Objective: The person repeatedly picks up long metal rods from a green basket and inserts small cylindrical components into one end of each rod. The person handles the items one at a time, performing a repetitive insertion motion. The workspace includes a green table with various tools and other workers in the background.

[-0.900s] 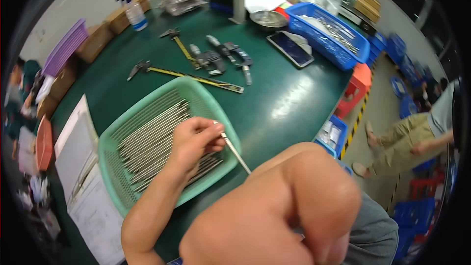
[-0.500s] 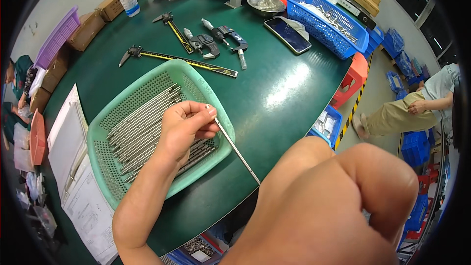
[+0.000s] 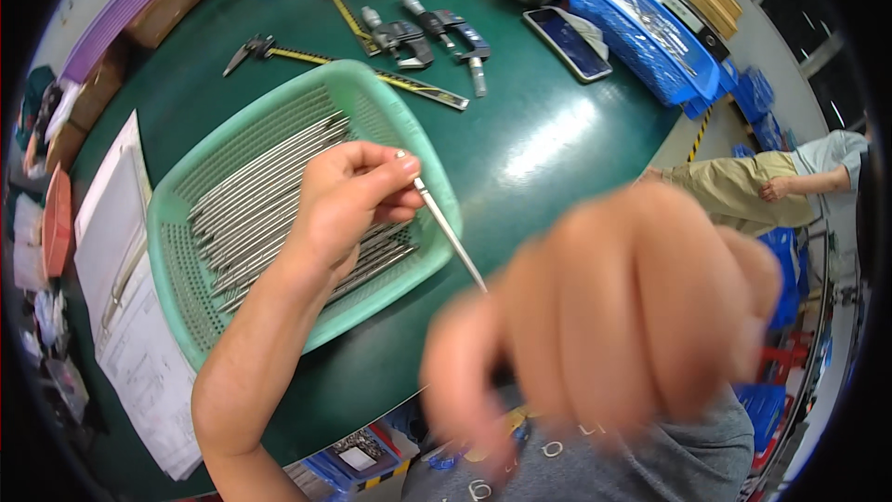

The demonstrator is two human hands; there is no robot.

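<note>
My left hand (image 3: pixel 358 191) is closed in a pinch on the upper end of a thin metal rod (image 3: pixel 450 234), over the right side of a green basket. The rod slants down to the right, and its lower end is hidden behind my right hand (image 3: pixel 604 316). That hand is large, close and smeared by motion; its fingers look bent, but whether they touch anything does not show. Many similar metal rods (image 3: pixel 269 204) lie side by side inside the green perforated basket (image 3: pixel 181 316) on the table.
Two calipers (image 3: pixel 372 79) and two micrometers (image 3: pixel 469 42) lie beyond the basket. A phone (image 3: pixel 567 42) and a blue basket of small metal parts (image 3: pixel 641 37) are at the far right. Paper drawings (image 3: pixel 153 381) lie at the left. Another person (image 3: pixel 762 181) stands at the right.
My right hand has swung up in front of the view, where the arm and shoulder were before. My left hand still pinches the rod. The view has shifted a little.
</note>
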